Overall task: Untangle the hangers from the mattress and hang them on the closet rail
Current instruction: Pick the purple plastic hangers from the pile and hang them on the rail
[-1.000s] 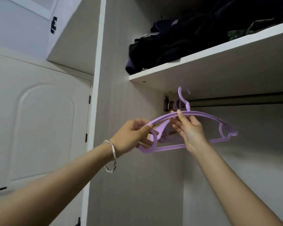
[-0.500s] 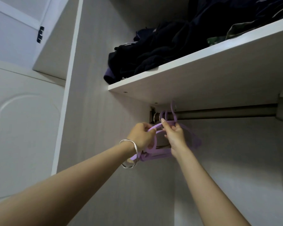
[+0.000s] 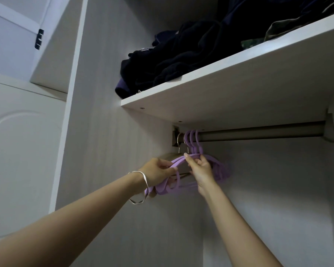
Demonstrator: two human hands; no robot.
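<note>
Three purple plastic hangers point(image 3: 221, 170) hang by their hooks point(image 3: 193, 138) at the left end of the metal closet rail point(image 3: 258, 132). My left hand point(image 3: 156, 173) grips their left shoulder end, thumb over the top bar. My right hand point(image 3: 200, 167) pinches the top bars just under the hooks. Behind them two metal-hooked hangers point(image 3: 178, 139) hang on the same rail, mostly hidden. The mattress is out of sight.
A white shelf point(image 3: 229, 89) sits right above the rail, piled with dark folded clothes point(image 3: 177, 54). The closet side wall point(image 3: 108, 132) stands close on the left, a white door point(image 3: 23, 151) beyond it. The rail's right bracket point(image 3: 331, 130) is at far right.
The purple hanger I held below the rail a second ago now has its hook over the rail beside two others. Both hands rose with it and still hold the hangers.
</note>
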